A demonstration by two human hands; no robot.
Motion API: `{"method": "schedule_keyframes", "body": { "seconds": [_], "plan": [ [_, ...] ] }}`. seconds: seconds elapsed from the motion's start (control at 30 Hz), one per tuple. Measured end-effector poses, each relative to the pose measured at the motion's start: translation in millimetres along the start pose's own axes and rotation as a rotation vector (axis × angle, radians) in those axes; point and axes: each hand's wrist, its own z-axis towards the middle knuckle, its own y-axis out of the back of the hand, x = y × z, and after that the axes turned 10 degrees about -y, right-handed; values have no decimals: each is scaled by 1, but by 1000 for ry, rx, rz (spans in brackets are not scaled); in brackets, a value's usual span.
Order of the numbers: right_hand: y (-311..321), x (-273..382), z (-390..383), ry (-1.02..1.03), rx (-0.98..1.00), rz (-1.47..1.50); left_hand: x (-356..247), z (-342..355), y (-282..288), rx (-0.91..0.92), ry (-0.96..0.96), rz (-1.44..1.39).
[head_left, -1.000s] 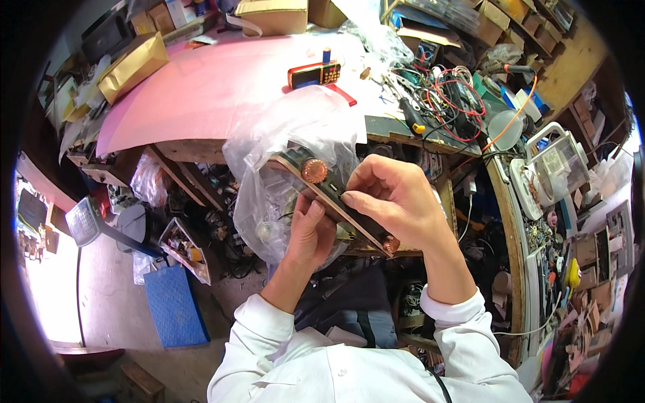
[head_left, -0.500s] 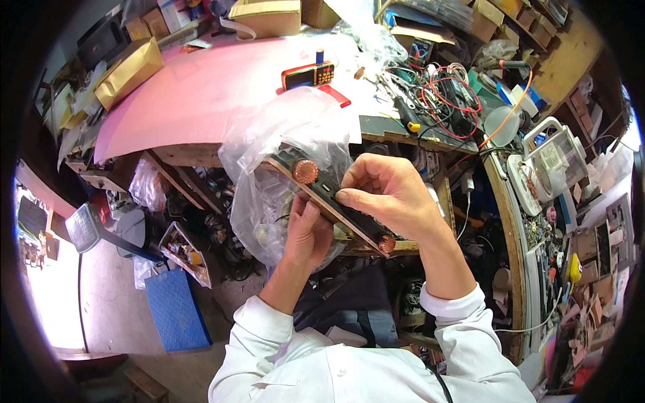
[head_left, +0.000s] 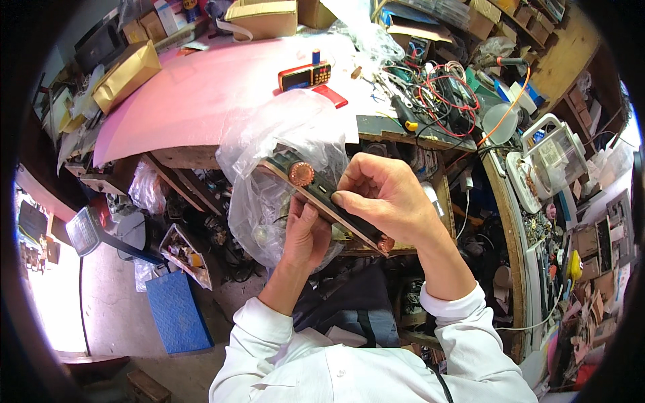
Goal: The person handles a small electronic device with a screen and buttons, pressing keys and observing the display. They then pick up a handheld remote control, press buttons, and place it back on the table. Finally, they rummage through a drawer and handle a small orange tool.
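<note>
My left hand (head_left: 307,235) is closed round the lower side of a dark, flat electronic device (head_left: 325,193) with a copper-coloured edge. It is tilted, running from upper left to lower right. A ribbed copper knob (head_left: 301,174) stands near its upper end and a second one (head_left: 385,243) at its lower end. My right hand (head_left: 376,193) is curled over the device's dark face, thumb and fingertips pinched together beside a small slot; whether anything is between them is hidden. Clear plastic bag (head_left: 250,195) film lies behind and under the device.
On the pink bench sheet (head_left: 181,101) stand a small red radio (head_left: 304,76) and a red cover (head_left: 330,96). Tangled cables (head_left: 443,94) and a yellow-ended tool (head_left: 410,125) lie to the right. A blue board (head_left: 178,311) lies at lower left.
The view has shifted very slightly, so the bench and device sit a little further left. My hands keep nearly the same hold; the right fingertips stay at the device's face.
</note>
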Motion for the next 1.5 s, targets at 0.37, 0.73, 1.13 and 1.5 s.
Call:
{"method": "schedule_keyframes", "body": {
  "seconds": [0.37, 0.73, 1.13, 1.5],
  "plan": [
    [0, -2, 0, 20, -23, 2, -2, 1, -3, 2, 6, -50],
    [-1, -3, 3, -18, 31, 55, 0, 2, 3, -15, 20, 20],
    [1, 0, 3, 31, -5, -51, 0, 2, 2, -17, 13, 12],
    [1, 4, 3, 53, -5, -94, -2, 1, 0, -38, 35, -67]
  ]
}}
